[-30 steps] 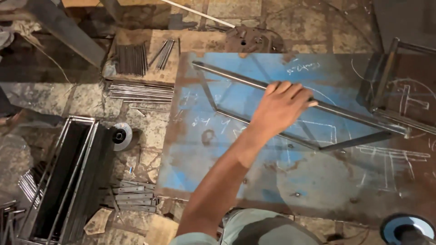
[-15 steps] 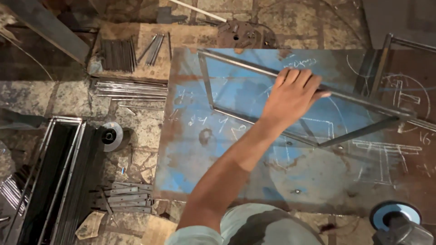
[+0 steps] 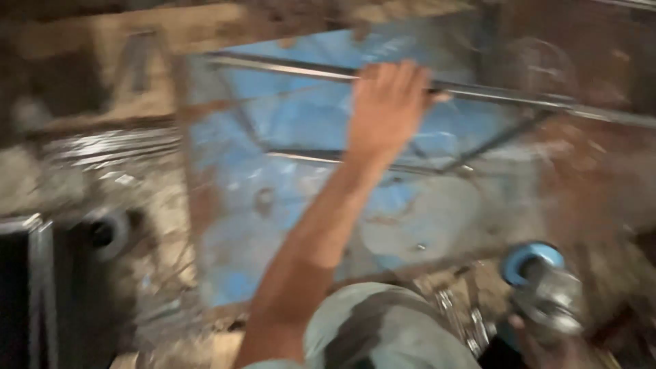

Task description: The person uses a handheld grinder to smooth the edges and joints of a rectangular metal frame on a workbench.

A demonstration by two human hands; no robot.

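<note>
While the view is blurred, the left hand [image 3: 386, 102] closes its grip over a long steel bar [image 3: 506, 96] of a frame near the far edge of the blue metal counter [image 3: 232, 205]. It looks stiff, heavy, hard-edged. The right hand [image 3: 547, 338] seems to hold a grinder [image 3: 543, 287], unclear.

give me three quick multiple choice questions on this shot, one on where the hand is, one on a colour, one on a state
1. Where is the left hand?
A. on the long metal bar
B. on the floor
C. on the black frame at the left edge

2. What colour is the paint on the work plate?
A. green
B. blue
C. white

3. How does the bar lie?
A. standing upright
B. across the plate
C. hanging in the air away from the plate

Answers:
1 A, the fingers curl over the bar.
2 B, blue patches show among rust.
3 B, it runs left to right across the plate's far side.
</note>
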